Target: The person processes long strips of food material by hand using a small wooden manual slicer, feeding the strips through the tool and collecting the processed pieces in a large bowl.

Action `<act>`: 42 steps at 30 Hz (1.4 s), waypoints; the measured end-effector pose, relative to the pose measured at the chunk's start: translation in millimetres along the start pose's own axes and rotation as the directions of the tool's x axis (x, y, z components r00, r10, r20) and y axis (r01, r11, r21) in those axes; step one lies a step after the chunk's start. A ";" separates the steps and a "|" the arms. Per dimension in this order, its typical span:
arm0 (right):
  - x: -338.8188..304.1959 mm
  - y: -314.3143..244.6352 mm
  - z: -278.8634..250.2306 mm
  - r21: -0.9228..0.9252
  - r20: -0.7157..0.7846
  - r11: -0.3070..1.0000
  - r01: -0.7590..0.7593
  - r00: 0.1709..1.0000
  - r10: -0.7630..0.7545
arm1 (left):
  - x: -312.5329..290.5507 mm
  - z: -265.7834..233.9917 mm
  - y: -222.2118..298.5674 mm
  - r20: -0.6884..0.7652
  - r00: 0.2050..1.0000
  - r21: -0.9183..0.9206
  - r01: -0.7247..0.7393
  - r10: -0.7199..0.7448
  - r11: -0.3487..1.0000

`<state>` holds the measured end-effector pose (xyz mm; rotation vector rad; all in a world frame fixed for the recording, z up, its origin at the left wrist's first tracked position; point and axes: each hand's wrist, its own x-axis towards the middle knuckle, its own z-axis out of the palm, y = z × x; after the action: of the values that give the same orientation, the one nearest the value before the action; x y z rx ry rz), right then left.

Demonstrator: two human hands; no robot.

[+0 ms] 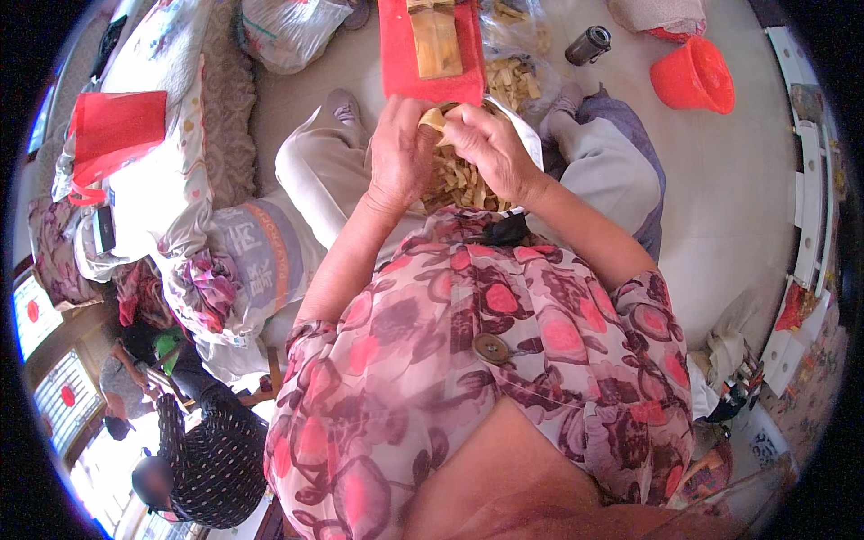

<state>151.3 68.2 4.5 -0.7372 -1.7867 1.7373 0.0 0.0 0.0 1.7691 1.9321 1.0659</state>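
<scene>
Between my two hands is a small yellowish, folded strip (434,119). My left hand (400,148) is closed on its left side, fingers curled. My right hand (493,151) pinches it from the right with thumb and fingers. Just below the hands, between my knees, a heap of similar tan strips (463,183) fills a container with a white rim (529,135); my hands and shirt hide part of it. Beyond the hands lies a long red surface (393,58) bearing a yellowish wooden block (436,47).
Clear bags of tan pieces (513,83) sit beyond my right hand. Farther right are a black flask (589,45) and a red bucket (693,76). A white plastic bag (292,34) lies far left, near a bed with a red bag (119,135). Other people (211,459) are at lower left.
</scene>
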 end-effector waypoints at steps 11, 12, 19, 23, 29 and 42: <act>11.9 -7.3 -6.5 0.147 0.117 0.960 -0.240 0.967 0.224 | 4.3 12.1 -31.0 0.045 0.974 -0.604 0.204 -0.222 0.770; 11.8 -4.5 -6.5 0.109 0.089 0.964 -0.243 0.968 0.234 | 6.3 11.3 -28.1 0.026 0.971 -0.626 0.202 -0.239 0.753; 17.1 7.1 -11.7 0.235 0.003 0.925 -0.300 0.951 0.308 | 3.8 13.8 4.7 -0.021 0.958 -0.754 0.172 -0.285 0.634; 22.3 11.4 -24.7 0.448 0.018 0.815 -0.369 0.914 0.405 | 11.5 8.7 -8.0 0.071 0.937 -0.752 0.275 -0.341 0.599; 24.5 11.3 -39.1 0.515 -0.099 0.806 -0.292 0.914 0.394 | 12.2 -10.1 -17.3 -0.017 0.928 -0.740 0.239 -0.373 0.629; 23.6 22.7 -19.1 0.125 0.030 0.991 -0.054 0.998 0.051 | -3.2 4.7 12.5 0.222 0.975 0.275 -0.095 0.033 0.957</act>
<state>148.5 98.8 -17.6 -0.7167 -1.6718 1.8833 12.7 -2.1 4.7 2.0161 1.9802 0.6051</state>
